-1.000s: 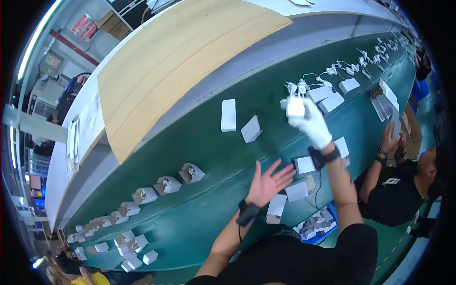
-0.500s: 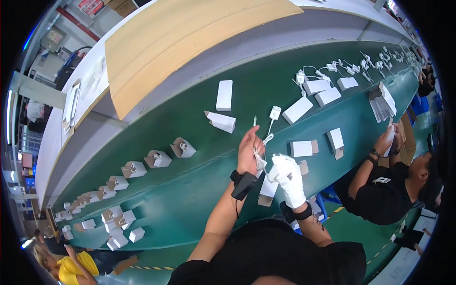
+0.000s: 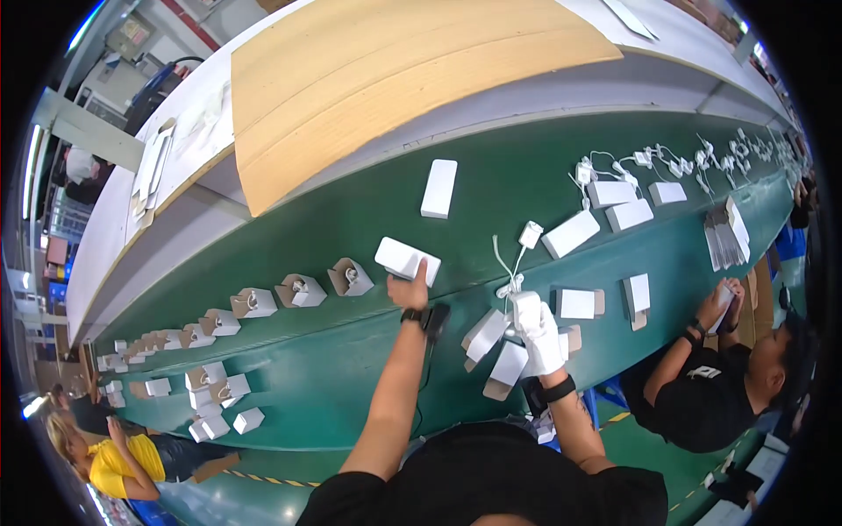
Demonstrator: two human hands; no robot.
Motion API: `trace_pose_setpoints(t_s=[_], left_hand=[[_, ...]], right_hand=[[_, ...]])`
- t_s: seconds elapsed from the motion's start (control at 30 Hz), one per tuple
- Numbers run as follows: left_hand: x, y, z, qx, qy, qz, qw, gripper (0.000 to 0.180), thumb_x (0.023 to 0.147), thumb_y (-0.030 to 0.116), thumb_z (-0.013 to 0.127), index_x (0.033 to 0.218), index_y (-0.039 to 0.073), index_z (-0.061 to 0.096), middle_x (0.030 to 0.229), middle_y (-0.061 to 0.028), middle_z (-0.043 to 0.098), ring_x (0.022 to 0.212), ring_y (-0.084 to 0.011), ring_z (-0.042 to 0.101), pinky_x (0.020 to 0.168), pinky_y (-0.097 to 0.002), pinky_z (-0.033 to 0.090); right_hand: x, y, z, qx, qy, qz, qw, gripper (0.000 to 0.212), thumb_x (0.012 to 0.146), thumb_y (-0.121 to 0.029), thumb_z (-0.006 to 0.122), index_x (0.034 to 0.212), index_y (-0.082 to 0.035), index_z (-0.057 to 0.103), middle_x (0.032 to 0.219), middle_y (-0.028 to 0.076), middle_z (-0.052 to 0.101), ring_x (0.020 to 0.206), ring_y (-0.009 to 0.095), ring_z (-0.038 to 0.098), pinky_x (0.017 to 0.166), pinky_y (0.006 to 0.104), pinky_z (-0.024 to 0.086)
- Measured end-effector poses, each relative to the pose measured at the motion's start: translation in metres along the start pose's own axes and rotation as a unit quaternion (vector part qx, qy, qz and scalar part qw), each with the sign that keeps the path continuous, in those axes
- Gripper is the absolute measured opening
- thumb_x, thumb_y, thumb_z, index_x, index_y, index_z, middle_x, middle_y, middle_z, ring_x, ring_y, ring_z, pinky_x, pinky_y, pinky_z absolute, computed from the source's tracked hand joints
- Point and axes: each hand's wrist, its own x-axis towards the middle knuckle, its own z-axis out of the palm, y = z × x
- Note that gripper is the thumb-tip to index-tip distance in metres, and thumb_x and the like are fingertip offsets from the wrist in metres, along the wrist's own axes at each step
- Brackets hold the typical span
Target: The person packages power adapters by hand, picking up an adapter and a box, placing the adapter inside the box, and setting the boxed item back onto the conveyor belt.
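Observation:
My left hand (image 3: 410, 287) is closed on a small white box (image 3: 399, 257) on the green bench, its thumb and fingers along the near side. In its white glove, my right hand (image 3: 538, 337) is closed on a white charger (image 3: 525, 305). A tied bundle of white cable (image 3: 510, 285) comes out beyond the fingers, leading to a white plug block (image 3: 530, 234) on the bench. Two white boxes with open flaps, one (image 3: 485, 335) beside the glove and one (image 3: 508, 366) below it, lie close by. Another white box (image 3: 438, 188) lies farther up.
A row of open boxes (image 3: 301, 290) with white items inside runs left. More white boxes (image 3: 570, 234) and tangled chargers (image 3: 645, 158) lie right. A cardboard sheet (image 3: 395, 88) covers the shelf above. A co-worker in black (image 3: 710, 386) holds a box at the right.
My left hand has let go of the cable and moved left onto the white box. The right hand keeps hold of the charger. The whole view has shifted slightly.

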Motion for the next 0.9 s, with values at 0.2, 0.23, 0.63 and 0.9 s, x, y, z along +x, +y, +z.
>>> trace_pose_setpoints(t_s=[0.2,0.23,0.63,0.9], left_hand=[[0.021,0.057,0.024,0.379,-0.024,0.025,0.925,0.086,0.059,0.037,0.081,0.126,0.004,0.039,0.113,-0.0119,0.052,0.107,-0.0303,0.050,0.095,-0.0395,0.040],[0.030,0.049,0.016,0.446,-0.042,0.092,0.889,0.082,0.059,0.031,0.082,0.126,0.005,0.041,0.110,-0.0099,0.054,0.105,-0.0291,0.052,0.095,-0.0402,0.040],[-0.040,0.080,-0.124,-0.061,-0.664,0.186,0.721,0.092,0.059,0.014,0.083,0.136,0.007,0.034,0.122,-0.0048,0.050,0.114,-0.0176,0.047,0.097,-0.0316,0.037],[-0.046,0.055,-0.113,-0.005,-0.567,0.313,0.762,0.080,0.057,0.019,0.085,0.125,0.005,0.045,0.119,-0.0066,0.051,0.111,-0.0185,0.048,0.096,-0.0314,0.037]], right_hand=[[-0.015,-0.011,0.009,-0.025,-0.019,-0.049,0.998,0.035,0.084,-0.015,0.064,0.112,-0.004,0.046,0.107,0.011,0.057,0.092,0.019,0.061,0.072,0.0302,0.054],[-0.017,-0.016,0.012,-0.005,-0.026,-0.043,0.999,0.039,0.084,-0.016,0.065,0.115,-0.004,0.045,0.109,0.011,0.057,0.094,0.020,0.060,0.073,0.0307,0.053],[0.041,-0.038,0.046,-0.290,-0.313,-0.124,0.896,0.044,0.078,-0.019,0.065,0.116,-0.001,0.053,0.107,0.012,0.061,0.092,0.025,0.062,0.073,0.0320,0.052],[0.054,-0.054,0.085,-0.579,-0.288,-0.312,0.696,0.022,0.074,-0.017,0.063,0.093,-0.006,0.062,0.083,0.012,0.062,0.079,0.029,0.062,0.069,0.0374,0.050]])
